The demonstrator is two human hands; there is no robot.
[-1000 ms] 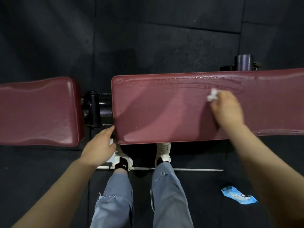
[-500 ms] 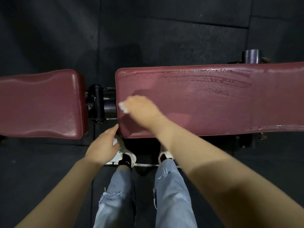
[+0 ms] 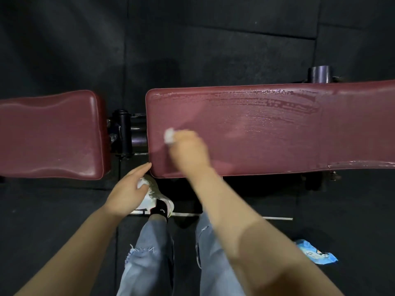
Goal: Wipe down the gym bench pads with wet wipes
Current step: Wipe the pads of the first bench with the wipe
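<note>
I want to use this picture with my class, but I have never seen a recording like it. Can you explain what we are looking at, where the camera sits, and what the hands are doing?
There is no machine here: a person wears a camera on their head, so you look down along their own arms, jeans and shoes. In front of them is a gym bench with two dark red pads. The right hand presses a crumpled white wet wipe onto the long pad, which shines with wet streaks along its far side. The left hand hangs by that pad's near corner, one fingertip about at it; something small and white shows at its fingers, too unclear to name. The short pad shows no wet streaks. A blue wipes packet lies on the black floor.
</note>
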